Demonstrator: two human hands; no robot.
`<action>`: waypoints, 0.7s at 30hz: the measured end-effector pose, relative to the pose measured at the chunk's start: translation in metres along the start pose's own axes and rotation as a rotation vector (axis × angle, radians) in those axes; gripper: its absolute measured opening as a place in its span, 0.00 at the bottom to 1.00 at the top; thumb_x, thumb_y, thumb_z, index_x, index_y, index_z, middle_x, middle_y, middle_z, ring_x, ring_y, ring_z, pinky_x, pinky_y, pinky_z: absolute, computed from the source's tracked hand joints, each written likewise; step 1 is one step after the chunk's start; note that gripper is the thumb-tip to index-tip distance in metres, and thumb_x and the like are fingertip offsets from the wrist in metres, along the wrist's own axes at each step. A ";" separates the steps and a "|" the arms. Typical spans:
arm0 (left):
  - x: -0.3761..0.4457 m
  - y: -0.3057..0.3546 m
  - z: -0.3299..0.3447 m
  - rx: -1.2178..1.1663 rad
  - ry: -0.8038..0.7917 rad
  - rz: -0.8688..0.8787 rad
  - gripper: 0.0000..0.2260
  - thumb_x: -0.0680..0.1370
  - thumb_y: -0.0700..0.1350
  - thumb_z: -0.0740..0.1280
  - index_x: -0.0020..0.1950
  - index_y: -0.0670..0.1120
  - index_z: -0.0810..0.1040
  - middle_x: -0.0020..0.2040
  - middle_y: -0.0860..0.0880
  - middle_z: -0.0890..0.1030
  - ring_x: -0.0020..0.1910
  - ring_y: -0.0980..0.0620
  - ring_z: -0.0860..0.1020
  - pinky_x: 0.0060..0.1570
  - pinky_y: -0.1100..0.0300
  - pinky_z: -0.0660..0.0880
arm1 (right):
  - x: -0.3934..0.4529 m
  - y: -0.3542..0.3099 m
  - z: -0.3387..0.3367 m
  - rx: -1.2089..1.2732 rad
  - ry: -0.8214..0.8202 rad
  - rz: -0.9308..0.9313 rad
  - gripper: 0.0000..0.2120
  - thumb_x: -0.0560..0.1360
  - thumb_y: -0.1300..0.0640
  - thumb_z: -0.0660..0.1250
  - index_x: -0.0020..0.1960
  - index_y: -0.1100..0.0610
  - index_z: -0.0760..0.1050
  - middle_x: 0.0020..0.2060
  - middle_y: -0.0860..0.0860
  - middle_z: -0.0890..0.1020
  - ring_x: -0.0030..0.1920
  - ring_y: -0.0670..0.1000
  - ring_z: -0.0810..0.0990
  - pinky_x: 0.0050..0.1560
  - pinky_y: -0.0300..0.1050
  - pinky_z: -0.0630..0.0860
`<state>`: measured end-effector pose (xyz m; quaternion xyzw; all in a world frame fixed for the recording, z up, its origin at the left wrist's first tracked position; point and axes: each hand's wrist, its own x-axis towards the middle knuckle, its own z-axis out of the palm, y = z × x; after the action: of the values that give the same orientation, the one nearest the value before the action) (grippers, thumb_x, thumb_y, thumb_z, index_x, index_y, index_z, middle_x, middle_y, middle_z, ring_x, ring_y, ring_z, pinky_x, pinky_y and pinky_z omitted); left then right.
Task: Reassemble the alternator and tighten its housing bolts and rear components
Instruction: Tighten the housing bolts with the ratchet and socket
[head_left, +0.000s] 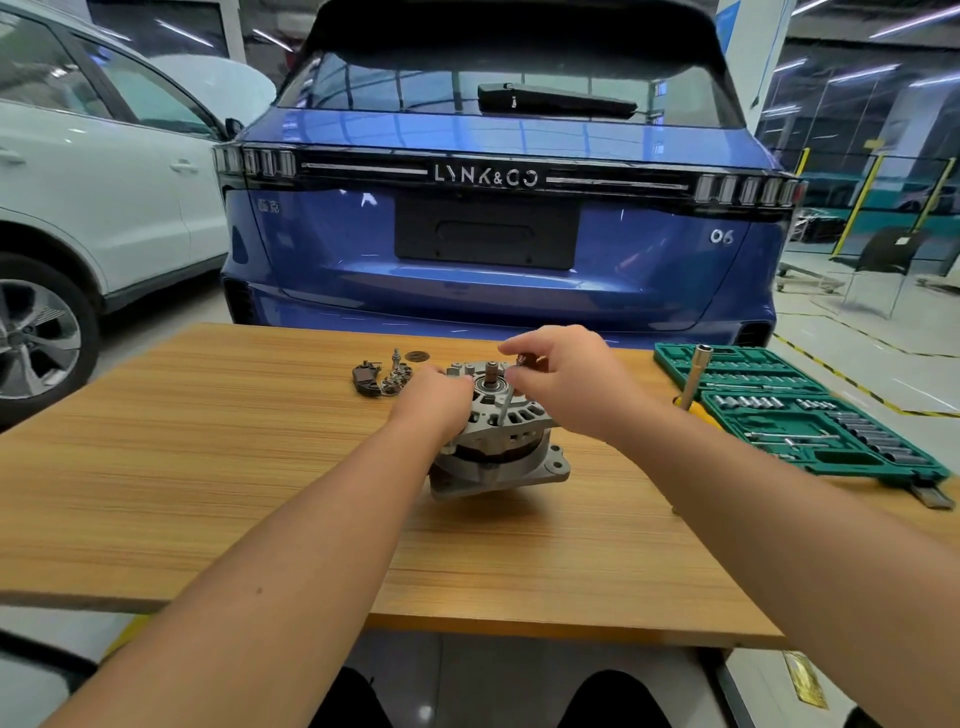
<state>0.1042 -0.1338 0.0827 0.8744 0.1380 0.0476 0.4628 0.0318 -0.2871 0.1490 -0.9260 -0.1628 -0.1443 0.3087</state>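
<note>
Both hands work: left hand (439, 397) grips the alternator (498, 441) steady; right hand (566, 379) pinches a long bolt (505, 408), best kept upright while threading.

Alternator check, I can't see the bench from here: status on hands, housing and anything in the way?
Left hand holds alternator steady. Right hand pinches a long bolt going into the housing. Loose parts lie clear, far left.

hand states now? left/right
Left hand: grips the alternator housing.
Right hand: pinches a thin screwdriver, tip down on the housing.
</note>
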 end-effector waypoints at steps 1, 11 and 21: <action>0.000 0.000 0.000 0.001 -0.001 0.002 0.24 0.81 0.56 0.63 0.77 0.52 0.66 0.42 0.53 0.68 0.36 0.56 0.71 0.29 0.59 0.64 | 0.000 0.001 0.003 -0.001 0.015 -0.012 0.13 0.80 0.54 0.69 0.65 0.47 0.79 0.52 0.43 0.80 0.48 0.44 0.80 0.43 0.35 0.76; 0.003 -0.003 -0.002 0.019 -0.008 0.029 0.25 0.82 0.55 0.62 0.78 0.51 0.65 0.52 0.48 0.77 0.40 0.52 0.76 0.32 0.58 0.69 | -0.003 0.003 0.014 0.059 0.046 -0.061 0.14 0.75 0.54 0.75 0.41 0.41 0.72 0.41 0.43 0.81 0.45 0.47 0.82 0.45 0.46 0.82; 0.003 -0.002 -0.001 0.030 -0.005 0.039 0.25 0.83 0.55 0.62 0.78 0.51 0.64 0.64 0.45 0.76 0.52 0.47 0.77 0.39 0.55 0.72 | 0.002 -0.007 0.003 0.001 -0.073 -0.110 0.11 0.76 0.58 0.75 0.42 0.44 0.76 0.42 0.46 0.83 0.43 0.47 0.82 0.44 0.44 0.82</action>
<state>0.1066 -0.1315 0.0817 0.8838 0.1204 0.0522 0.4491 0.0312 -0.2794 0.1511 -0.9201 -0.2244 -0.1272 0.2946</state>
